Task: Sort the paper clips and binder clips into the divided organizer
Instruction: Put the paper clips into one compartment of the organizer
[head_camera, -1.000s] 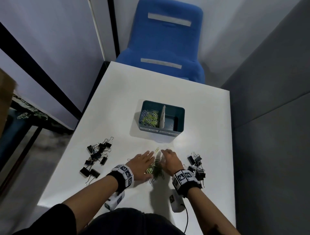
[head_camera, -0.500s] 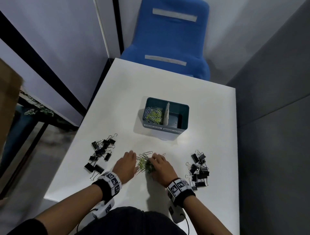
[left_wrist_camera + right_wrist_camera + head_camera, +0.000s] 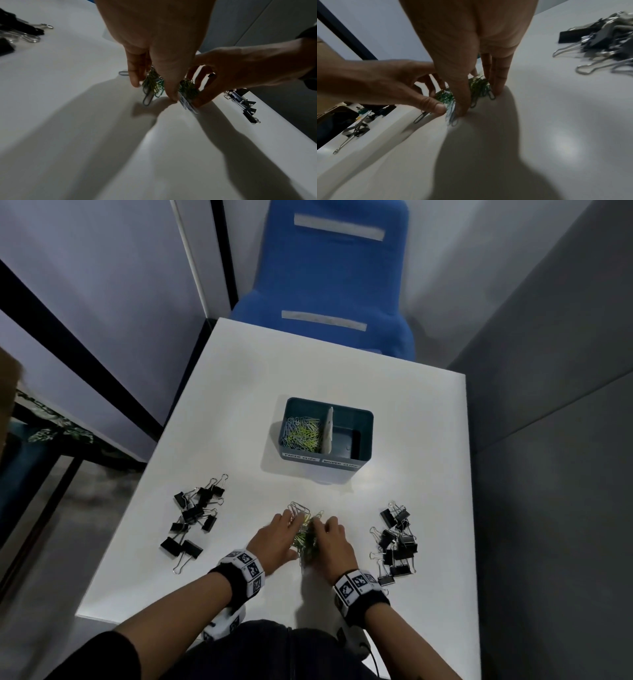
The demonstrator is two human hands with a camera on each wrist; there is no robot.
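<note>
A teal divided organizer (image 3: 363, 436) stands mid-table; its left compartment holds coloured paper clips (image 3: 301, 433), and its right compartment shows only its bare floor. Near the front edge a small pile of green and silver paper clips (image 3: 303, 537) lies between my hands. My left hand (image 3: 284, 534) (image 3: 154, 92) pinches one side of the pile between thumb and fingers, fingertips on the table. From the other side my right hand (image 3: 329, 537) (image 3: 479, 100) grips the pile the same way. A few clips (image 3: 299, 508) stick out beyond the fingers.
Black binder clips lie in two heaps, one left of my hands (image 3: 193, 518) and one right (image 3: 395, 546). The white table (image 3: 239, 392) ends close to my body. A blue chair (image 3: 329, 285) stands behind its far edge, and a grey wall runs along the right.
My hands have drawn closer together and squeezed the loose paper clips into a tighter pile between them. The fingers have gone from lying flatter to curling around the clips.
</note>
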